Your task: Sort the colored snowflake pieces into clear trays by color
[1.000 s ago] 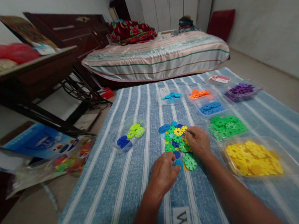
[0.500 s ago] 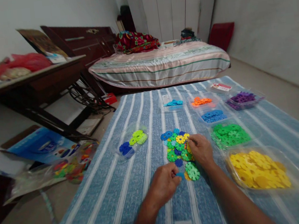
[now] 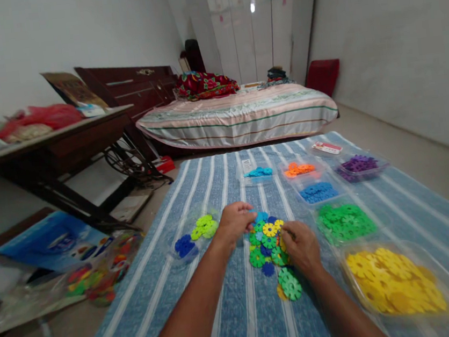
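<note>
A loose pile of flower-shaped plastic discs (image 3: 270, 241) in green, yellow and blue lies mid-table. My left hand (image 3: 236, 222) is at the pile's far left edge, its fingers pinched together at a light-blue disc (image 3: 261, 217); its palm side is hidden. At the right edge my right hand (image 3: 302, 245) rests with its fingers curled in, beside yellow and green discs, and what they hold is hidden. Closer to me are a pale-green disc (image 3: 290, 284) and a part-covered yellow disc (image 3: 281, 293).
Clear trays hold yellow discs (image 3: 395, 281), green discs (image 3: 346, 221), blue discs (image 3: 318, 192), orange discs (image 3: 298, 168), purple discs (image 3: 358, 167) and light-blue discs (image 3: 258, 172). Left are dark-blue discs (image 3: 184, 245) and lime discs (image 3: 204, 226). A bed (image 3: 238, 115) stands beyond the striped cloth (image 3: 224, 309).
My left hand has moved from the pile's near left side to its far left edge. The blue disc at its fingertips is gone from the near side. My right hand stays beside the pile.
</note>
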Demonstrator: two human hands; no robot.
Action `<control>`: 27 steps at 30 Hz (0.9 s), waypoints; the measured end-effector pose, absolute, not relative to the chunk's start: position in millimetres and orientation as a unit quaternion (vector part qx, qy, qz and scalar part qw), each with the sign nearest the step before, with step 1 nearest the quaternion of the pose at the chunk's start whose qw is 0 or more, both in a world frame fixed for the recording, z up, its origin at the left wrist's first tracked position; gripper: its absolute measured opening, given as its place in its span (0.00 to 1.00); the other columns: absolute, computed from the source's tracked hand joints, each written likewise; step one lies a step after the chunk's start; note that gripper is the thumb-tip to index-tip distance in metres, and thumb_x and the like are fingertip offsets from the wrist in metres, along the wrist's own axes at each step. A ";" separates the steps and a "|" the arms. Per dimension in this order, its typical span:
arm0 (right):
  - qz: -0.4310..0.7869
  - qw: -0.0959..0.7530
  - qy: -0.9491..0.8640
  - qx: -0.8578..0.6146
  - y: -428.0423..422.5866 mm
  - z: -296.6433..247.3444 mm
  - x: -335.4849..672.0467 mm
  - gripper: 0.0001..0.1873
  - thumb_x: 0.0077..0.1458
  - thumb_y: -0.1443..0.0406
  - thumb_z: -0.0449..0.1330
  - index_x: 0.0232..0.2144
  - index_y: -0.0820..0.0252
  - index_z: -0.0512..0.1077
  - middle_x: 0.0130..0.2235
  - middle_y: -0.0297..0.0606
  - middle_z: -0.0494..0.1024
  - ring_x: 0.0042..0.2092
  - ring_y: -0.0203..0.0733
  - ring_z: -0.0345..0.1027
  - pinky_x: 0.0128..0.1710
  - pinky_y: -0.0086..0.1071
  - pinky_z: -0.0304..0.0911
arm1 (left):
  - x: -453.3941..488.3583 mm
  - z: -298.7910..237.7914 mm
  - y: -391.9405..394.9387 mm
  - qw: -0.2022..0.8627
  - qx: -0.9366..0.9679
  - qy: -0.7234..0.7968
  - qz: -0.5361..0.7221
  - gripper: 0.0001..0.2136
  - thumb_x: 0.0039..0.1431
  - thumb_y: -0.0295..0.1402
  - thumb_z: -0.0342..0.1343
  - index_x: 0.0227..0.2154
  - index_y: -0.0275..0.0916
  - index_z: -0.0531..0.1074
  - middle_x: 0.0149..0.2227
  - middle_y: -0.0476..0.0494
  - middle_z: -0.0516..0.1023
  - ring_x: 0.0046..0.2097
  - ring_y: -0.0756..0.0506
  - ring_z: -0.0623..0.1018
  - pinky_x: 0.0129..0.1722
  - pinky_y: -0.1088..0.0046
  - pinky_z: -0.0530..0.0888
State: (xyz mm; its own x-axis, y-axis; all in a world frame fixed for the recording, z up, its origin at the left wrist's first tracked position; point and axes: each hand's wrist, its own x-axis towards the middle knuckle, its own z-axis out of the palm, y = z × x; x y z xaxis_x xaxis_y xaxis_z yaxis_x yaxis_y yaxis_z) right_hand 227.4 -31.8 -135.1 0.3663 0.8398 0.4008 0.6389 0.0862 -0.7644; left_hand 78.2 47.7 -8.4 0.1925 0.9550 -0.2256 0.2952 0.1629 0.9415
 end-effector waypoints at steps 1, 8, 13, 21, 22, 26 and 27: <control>0.103 0.488 -0.555 -0.666 -31.7 -135.1 227.5 0.12 0.56 0.61 0.52 0.30 0.56 0.75 0.34 0.38 0.78 0.39 0.45 0.68 0.44 0.37 0.59 | 89.9 1.2 63.4 0.512 0.556 0.556 0.345 0.12 0.44 0.31 0.65 0.32 0.35 0.71 0.19 0.53 0.71 0.19 0.54 0.69 0.19 0.80 0.64; 0.097 0.488 -0.556 -0.665 -30.6 -135.8 227.7 0.12 0.56 0.61 0.52 0.29 0.56 0.74 0.33 0.38 0.78 0.38 0.44 0.68 0.42 0.37 0.60 | 127.9 15.7 110.9 0.512 0.496 0.544 0.443 0.08 0.54 0.33 0.59 0.34 0.35 0.69 0.28 0.47 0.77 0.24 0.52 0.76 0.24 0.78 0.70; 0.094 0.480 -0.556 -0.672 -30.6 -133.8 228.3 0.12 0.55 0.62 0.52 0.30 0.57 0.75 0.34 0.38 0.78 0.39 0.44 0.68 0.44 0.37 0.59 | 101.1 -24.6 80.4 0.496 0.550 0.570 0.358 0.05 0.49 0.31 0.59 0.27 0.35 0.70 0.24 0.49 0.76 0.22 0.53 0.74 0.21 0.81 0.67; 0.113 0.462 -0.555 -0.682 -32.2 -131.0 233.2 0.12 0.55 0.62 0.52 0.29 0.57 0.75 0.34 0.38 0.78 0.39 0.43 0.67 0.44 0.36 0.58 | 71.3 -62.4 19.2 0.496 0.591 0.554 0.311 0.06 0.47 0.34 0.56 0.27 0.36 0.71 0.20 0.53 0.73 0.19 0.53 0.69 0.20 0.79 0.66; 0.112 0.464 -0.555 -0.681 -32.4 -131.2 233.5 0.13 0.55 0.61 0.52 0.29 0.57 0.75 0.34 0.38 0.78 0.39 0.43 0.67 0.44 0.36 0.58 | 69.2 -66.5 12.6 0.493 0.593 0.556 0.311 0.06 0.48 0.34 0.56 0.27 0.37 0.71 0.20 0.53 0.72 0.19 0.53 0.69 0.20 0.79 0.65; 0.105 0.472 -0.553 -0.679 -33.5 -130.9 234.3 0.13 0.55 0.61 0.51 0.29 0.58 0.75 0.34 0.38 0.78 0.39 0.43 0.67 0.44 0.37 0.59 | 60.7 -80.8 -5.6 0.465 0.623 0.547 0.310 0.06 0.49 0.36 0.55 0.25 0.38 0.70 0.19 0.54 0.69 0.20 0.53 0.68 0.22 0.78 0.65; 0.105 0.470 -0.554 -0.679 -33.8 -130.6 234.4 0.14 0.55 0.61 0.51 0.29 0.57 0.75 0.33 0.38 0.78 0.38 0.43 0.67 0.43 0.37 0.59 | 58.3 -83.5 -7.8 0.452 0.634 0.545 0.310 0.07 0.50 0.36 0.54 0.25 0.38 0.70 0.19 0.55 0.68 0.21 0.53 0.68 0.22 0.78 0.65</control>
